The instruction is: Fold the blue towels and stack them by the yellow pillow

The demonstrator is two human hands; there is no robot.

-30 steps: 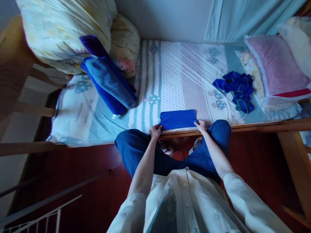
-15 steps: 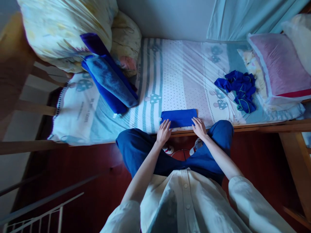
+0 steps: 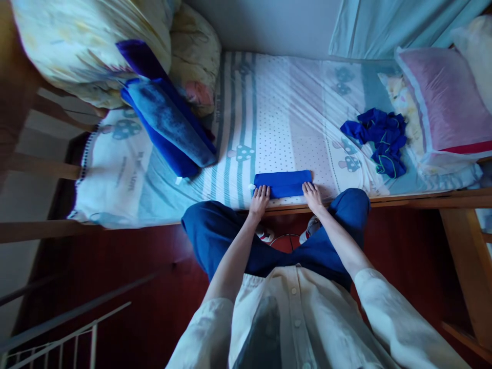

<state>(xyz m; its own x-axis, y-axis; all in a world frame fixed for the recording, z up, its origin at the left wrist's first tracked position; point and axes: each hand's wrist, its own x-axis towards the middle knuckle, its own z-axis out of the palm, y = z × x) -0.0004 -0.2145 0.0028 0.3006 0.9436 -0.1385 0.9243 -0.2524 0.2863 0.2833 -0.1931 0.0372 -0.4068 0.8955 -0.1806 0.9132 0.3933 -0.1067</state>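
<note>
Beneath each hand, blue cloth (image 3: 283, 184).

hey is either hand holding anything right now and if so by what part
Nothing looks gripped: the left hand and right hand rest fingers-down on the folded blue cloth, near its two ends.

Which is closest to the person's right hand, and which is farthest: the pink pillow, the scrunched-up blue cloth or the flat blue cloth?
Nearest to the right hand first:
1. Flat blue cloth: right under the fingers, at the bed's front edge.
2. Scrunched-up blue cloth: on the bed, off to the right.
3. Pink pillow: farther right, past the scrunched-up cloth.
</note>
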